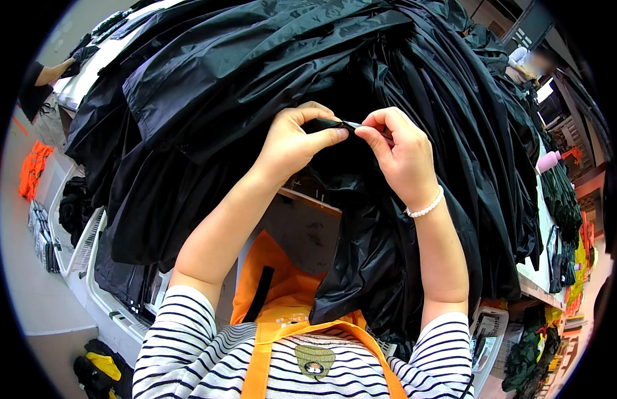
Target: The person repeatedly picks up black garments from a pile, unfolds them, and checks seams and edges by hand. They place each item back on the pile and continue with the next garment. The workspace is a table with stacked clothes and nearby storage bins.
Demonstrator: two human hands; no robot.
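Observation:
A large heap of glossy black garments [255, 73] spreads in front of me, its folds hanging toward my lap. My left hand [292, 141] is closed in a pinch on a narrow edge of black fabric [331, 124], held up over the heap. Close by on the right, my right hand [405, 153] pinches a small thin silvery thing [352, 124], whose tip meets that edge. Its kind is too small to make out, and the fingers hide most of it. Black cloth [365, 259] also hangs down below my hands onto my orange apron [282, 266].
White plastic baskets [96, 266] with dark cloth stand at the left; another basket [489, 332] is at the lower right. An orange garment [36, 166] hangs at the far left. A pink bottle [548, 161] stands at the right. Other people work at the far left and far right.

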